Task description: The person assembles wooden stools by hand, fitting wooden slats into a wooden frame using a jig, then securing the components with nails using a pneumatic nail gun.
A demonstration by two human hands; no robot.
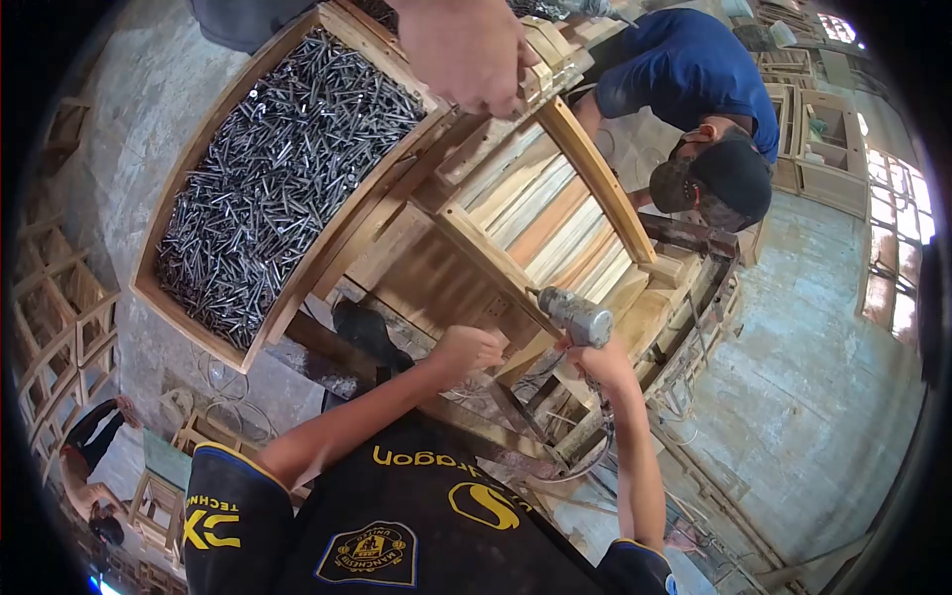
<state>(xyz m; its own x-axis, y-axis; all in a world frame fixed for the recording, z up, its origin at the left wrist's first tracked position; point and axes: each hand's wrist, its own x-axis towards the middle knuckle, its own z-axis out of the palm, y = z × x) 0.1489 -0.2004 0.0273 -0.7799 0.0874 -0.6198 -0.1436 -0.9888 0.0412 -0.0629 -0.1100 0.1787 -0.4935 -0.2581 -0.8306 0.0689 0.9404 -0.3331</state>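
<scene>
Our right hand [598,363] has its fingers closed around the grip of a silver, round-bodied metal power tool [580,315]; the tool's narrow nose points at the end of a long, light-brown wooden rail [486,255], though we cannot tell whether the two touch. Our left hand [466,352] is near the dark-brown wooden board [431,268], its fingers curled inward; we cannot tell whether they have hold of anything. Between that rail and a second, yellowish wooden rail [595,178] lies a row of pale and reddish wooden slats [545,213]; beside this work, to our left, a large, open-topped wooden tray [190,328] holds a heap of loose silver metal fasteners [288,178]. Beyond the tray a co-worker's hand [466,55] hangs over wooden pieces, its fingers bent; a person in a blue shirt [684,74] and dark cap leans in at the far right.
</scene>
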